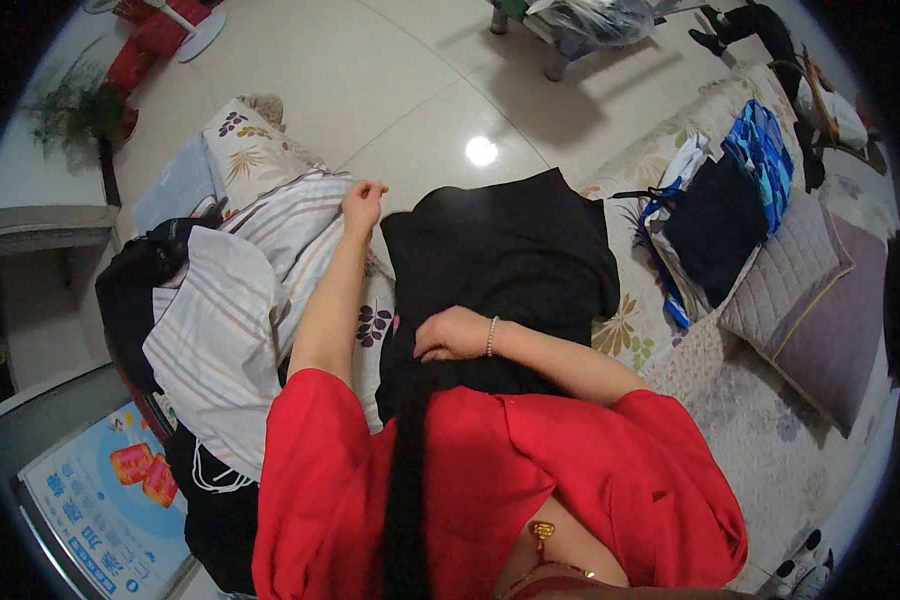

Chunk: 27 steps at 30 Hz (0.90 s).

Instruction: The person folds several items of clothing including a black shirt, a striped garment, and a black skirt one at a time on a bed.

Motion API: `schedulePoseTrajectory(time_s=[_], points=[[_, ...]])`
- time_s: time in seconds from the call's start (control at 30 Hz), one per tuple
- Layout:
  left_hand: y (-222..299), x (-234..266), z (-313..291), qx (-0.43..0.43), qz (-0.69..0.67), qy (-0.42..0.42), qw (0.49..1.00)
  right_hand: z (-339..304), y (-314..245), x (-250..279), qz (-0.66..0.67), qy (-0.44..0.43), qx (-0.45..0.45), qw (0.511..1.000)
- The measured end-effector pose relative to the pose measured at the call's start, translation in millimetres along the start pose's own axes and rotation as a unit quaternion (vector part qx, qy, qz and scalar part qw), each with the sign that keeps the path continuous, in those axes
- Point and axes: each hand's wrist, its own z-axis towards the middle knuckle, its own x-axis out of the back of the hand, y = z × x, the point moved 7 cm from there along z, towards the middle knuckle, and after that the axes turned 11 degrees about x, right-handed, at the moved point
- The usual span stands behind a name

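Watching remotely, I see left hand [364, 208] and right hand [453, 334] curled, grips unclear; black garment [500, 250] over floral cover [618, 318], tiled floor [370, 95] beyond.

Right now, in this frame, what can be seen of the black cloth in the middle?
The black cloth looks like a plain, matte fabric garment, spread fairly flat with shallow creases and an uneven far edge. It lies in front of the person, between floral fabric and a striped cloth. The right hand appears to touch it; the red top hides its near end.
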Motion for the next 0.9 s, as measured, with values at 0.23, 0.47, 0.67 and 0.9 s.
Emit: schedulePoseTrajectory(time_s=[0.23, 0.47, 0.67, 0.9], points=[[2, -23, -5, 0.04, 0.061, -0.235, 0.969, 8, -8, 0, -0.018, -0.01, -0.004, 1.0], [28, -25, -38, -0.105, 0.132, -0.141, 0.976, 3, -14, 4, -0.06, -0.019, 0.013, 0.998], [12, -6, 1, -0.078, 0.155, -0.088, 0.981, 3, -11, 1, -0.022, 0.025, 0.052, 0.998], [52, -37, -93, -0.308, 0.294, 0.053, 0.903, -21, -21, 41, 0.038, 0.145, -0.061, 0.987]])
